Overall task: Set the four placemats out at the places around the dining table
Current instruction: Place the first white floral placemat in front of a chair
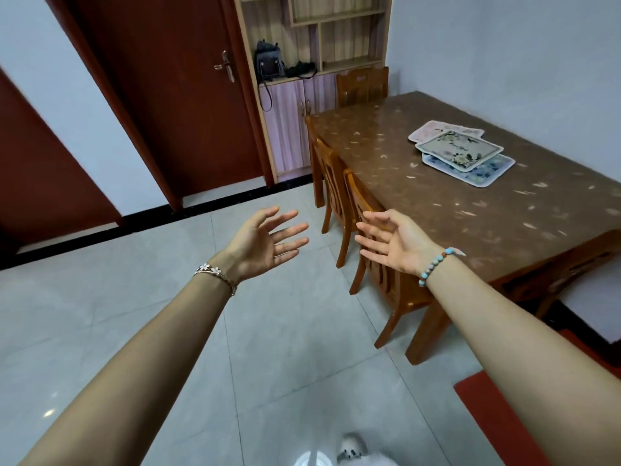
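Both forearms extend forward over the tiled floor [285, 331], which is pale grey, glossy and laid in large square panels. The left hand [265, 243] is spread wide, palm turned inward, fingers [289, 230] released and grasping nothing. The right hand [393, 242] mirrors it: fingers released, empty. A flower bracelet sits on the left wrist, a beaded bracelet on the right.

Just beyond the right hand, two wooden chairs [339, 193] with slatted backs are pushed in along the left side of the desk [504, 213]. The desk is rectangular, with an orange-brown wooden frame and a smooth, reflective brown top speckled with pale flecks.

The placemats [460, 149] lie in one loose, overlapping pile on the right part of the desk top, well apart from both hands. They are thin, flat rectangles with rounded corners and floral prints: pink farthest, cream on top, blue nearest. Three are distinguishable; a fourth cannot be confirmed.

Task status, as judged: not started. No placemat lies at any seat. All remain to be picked up and distributed.

A third chair [363, 84] stands at the far end.
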A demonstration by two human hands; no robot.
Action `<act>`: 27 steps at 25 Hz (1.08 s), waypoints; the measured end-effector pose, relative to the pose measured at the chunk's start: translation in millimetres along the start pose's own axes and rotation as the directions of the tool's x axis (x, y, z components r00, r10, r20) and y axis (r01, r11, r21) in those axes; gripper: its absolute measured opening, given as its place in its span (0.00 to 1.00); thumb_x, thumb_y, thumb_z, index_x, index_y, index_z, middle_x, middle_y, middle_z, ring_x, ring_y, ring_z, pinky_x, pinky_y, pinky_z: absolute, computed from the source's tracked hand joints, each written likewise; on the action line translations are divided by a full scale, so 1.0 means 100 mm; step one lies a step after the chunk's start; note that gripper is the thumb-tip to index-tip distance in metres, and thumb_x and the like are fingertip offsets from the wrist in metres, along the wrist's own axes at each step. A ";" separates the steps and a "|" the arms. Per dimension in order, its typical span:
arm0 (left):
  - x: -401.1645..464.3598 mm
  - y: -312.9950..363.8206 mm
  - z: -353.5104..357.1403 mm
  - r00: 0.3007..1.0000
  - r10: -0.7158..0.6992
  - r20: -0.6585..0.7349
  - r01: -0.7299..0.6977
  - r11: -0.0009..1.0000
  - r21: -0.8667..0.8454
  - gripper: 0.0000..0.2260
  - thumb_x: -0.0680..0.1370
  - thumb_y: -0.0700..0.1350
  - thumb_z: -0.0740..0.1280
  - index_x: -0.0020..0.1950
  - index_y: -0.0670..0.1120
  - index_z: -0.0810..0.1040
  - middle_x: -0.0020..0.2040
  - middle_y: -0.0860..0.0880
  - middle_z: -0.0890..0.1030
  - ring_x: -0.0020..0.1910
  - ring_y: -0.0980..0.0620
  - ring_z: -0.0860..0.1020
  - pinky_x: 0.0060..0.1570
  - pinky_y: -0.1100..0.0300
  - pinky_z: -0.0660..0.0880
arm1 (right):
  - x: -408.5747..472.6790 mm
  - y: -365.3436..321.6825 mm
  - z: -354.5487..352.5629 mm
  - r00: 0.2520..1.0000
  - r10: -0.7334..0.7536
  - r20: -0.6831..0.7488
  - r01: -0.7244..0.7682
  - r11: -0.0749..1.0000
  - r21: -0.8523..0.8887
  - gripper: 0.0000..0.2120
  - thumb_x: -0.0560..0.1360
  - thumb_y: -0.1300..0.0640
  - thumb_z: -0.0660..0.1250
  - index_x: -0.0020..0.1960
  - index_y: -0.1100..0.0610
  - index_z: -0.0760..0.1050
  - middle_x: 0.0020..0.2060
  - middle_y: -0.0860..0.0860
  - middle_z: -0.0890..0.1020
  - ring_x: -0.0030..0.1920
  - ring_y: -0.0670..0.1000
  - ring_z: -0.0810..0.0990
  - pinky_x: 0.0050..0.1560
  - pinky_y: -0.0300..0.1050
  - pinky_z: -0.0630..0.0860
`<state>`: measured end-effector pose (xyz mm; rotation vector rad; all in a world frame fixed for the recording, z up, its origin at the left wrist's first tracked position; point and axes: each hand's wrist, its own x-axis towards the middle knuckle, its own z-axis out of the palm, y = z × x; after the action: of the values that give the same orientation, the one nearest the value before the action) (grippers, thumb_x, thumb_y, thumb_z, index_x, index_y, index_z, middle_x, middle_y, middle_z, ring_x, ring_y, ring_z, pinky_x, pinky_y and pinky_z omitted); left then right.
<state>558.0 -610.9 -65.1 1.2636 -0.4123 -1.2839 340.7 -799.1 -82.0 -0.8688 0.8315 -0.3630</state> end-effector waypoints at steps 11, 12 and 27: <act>1.89 0.96 -1.01 0.995 -0.015 -0.099 0.004 0.994 -0.106 0.15 0.76 0.56 0.65 0.59 0.52 0.81 0.64 0.47 0.83 0.60 0.44 0.83 0.67 0.50 0.70 | 2.42 -0.88 0.78 0.993 0.088 0.079 -0.084 0.995 -0.048 0.14 0.70 0.52 0.69 0.54 0.51 0.83 0.53 0.51 0.86 0.53 0.54 0.84 0.51 0.53 0.79; 2.10 1.09 -1.13 0.995 -0.016 -0.099 0.005 0.994 -0.105 0.15 0.76 0.56 0.65 0.59 0.52 0.82 0.64 0.47 0.82 0.60 0.44 0.83 0.68 0.50 0.70 | 2.66 -0.96 0.85 0.993 0.083 0.078 -0.080 0.996 -0.042 0.14 0.71 0.52 0.69 0.55 0.52 0.83 0.53 0.51 0.86 0.53 0.55 0.84 0.51 0.53 0.79; 5.04 3.06 -2.57 0.997 -0.073 0.019 0.074 0.997 -0.024 0.15 0.74 0.57 0.67 0.56 0.54 0.85 0.64 0.48 0.83 0.61 0.45 0.82 0.66 0.50 0.72 | 5.63 -2.34 2.02 0.996 0.075 0.037 -0.076 0.997 0.024 0.13 0.76 0.51 0.63 0.57 0.51 0.80 0.56 0.51 0.83 0.55 0.54 0.82 0.52 0.52 0.77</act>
<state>1075.7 -991.4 -87.6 1.2569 -0.3647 -1.3596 865.2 -1169.2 -99.5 -0.8160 0.8225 -0.2900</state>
